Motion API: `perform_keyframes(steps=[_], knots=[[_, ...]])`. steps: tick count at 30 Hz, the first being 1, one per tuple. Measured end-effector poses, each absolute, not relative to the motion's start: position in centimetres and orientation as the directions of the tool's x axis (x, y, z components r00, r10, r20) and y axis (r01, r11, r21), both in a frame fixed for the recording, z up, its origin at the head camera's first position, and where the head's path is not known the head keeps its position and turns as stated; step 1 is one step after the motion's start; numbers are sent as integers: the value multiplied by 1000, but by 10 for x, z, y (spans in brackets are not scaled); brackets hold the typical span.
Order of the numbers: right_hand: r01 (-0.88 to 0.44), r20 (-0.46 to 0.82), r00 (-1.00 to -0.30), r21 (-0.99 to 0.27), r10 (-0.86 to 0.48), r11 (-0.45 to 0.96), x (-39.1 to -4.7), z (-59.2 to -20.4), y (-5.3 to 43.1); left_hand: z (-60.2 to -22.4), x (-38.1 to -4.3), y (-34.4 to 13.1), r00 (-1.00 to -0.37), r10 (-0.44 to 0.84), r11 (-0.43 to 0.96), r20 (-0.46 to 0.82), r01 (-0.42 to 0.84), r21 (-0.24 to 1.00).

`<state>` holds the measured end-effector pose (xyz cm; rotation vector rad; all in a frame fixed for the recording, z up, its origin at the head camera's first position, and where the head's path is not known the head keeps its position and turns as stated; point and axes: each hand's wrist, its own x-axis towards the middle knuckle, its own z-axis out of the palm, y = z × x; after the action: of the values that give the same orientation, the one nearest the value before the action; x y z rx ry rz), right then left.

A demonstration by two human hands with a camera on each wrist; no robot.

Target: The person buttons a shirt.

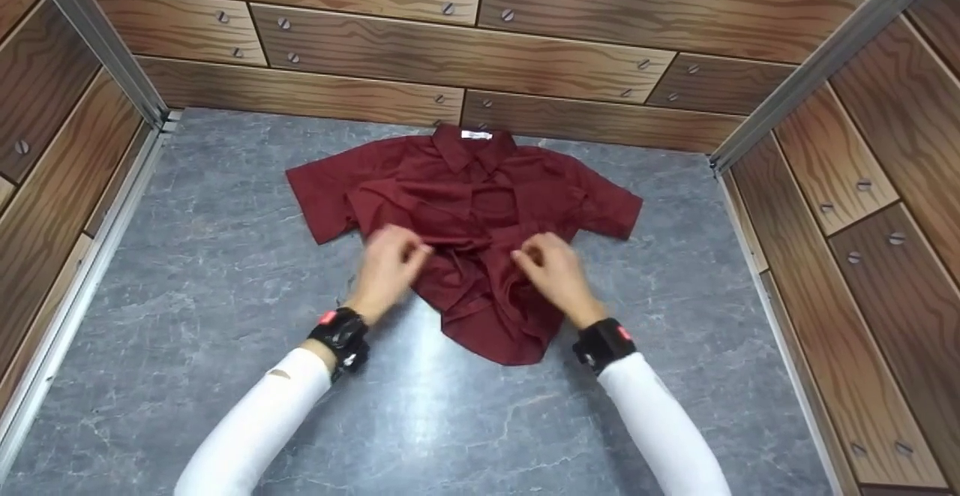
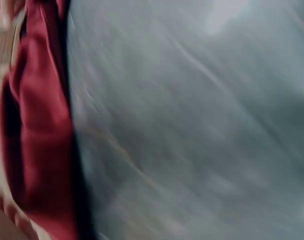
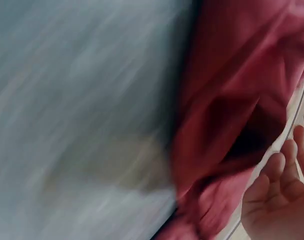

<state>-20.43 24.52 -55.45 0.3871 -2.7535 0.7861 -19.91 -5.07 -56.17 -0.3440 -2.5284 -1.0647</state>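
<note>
A dark red short-sleeved shirt (image 1: 427,199) lies front up on the grey floor, its collar (image 1: 487,152) toward the far wall and a white label (image 1: 475,135) inside the neck. Its lower half is bunched, with the hem (image 1: 499,342) narrowed to a rounded point. My left hand (image 1: 386,267) is over the shirt's lower left side, blurred, its fingers loosely bent. Over the lower right side is my right hand (image 1: 555,271). In the right wrist view its fingers (image 3: 287,172) are bent and apart from the cloth. Thumb and fingers stand well apart in the left wrist view.
Grey marbled floor (image 1: 187,293) surrounds the shirt. Wood-patterned panels (image 1: 375,46) form walls at the back and both sides, with metal rails (image 1: 90,278) along their edges. Each wrist wears a black strapped device (image 1: 604,344) below a white sleeve (image 1: 660,421).
</note>
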Motion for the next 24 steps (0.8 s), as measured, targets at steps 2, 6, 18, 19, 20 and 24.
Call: perform_keyframes(steps=[2, 6, 18, 19, 20, 24], knots=[[-308, 247, -944, -436, -217, 845, -206, -553, 231, -557, -199, -35, -903, 216, 705, 371, 407, 580], [-206, 65, -978, -339, -196, 918, -210, -551, 210, -555, -204, -9, -930, 306, 811, 204, 367, 455], [-81, 106, -994, -572, -25, 816, -212, -544, 229, -560, -210, -15, -942, 191, 707, 275, 327, 627], [-72, 117, -993, -609, -1, 790, -212, -542, 233, -559, -210, -19, -935, 189, 651, 299, 347, 675], [-63, 119, -993, -653, 21, 755, -212, -540, 237, -556, -210, -22, -927, 197, 590, 319, 372, 717], [-17, 80, -994, -780, 73, 625, -210, -529, 249, -544, -206, -40, -899, 349, 318, 266, 381, 868]])
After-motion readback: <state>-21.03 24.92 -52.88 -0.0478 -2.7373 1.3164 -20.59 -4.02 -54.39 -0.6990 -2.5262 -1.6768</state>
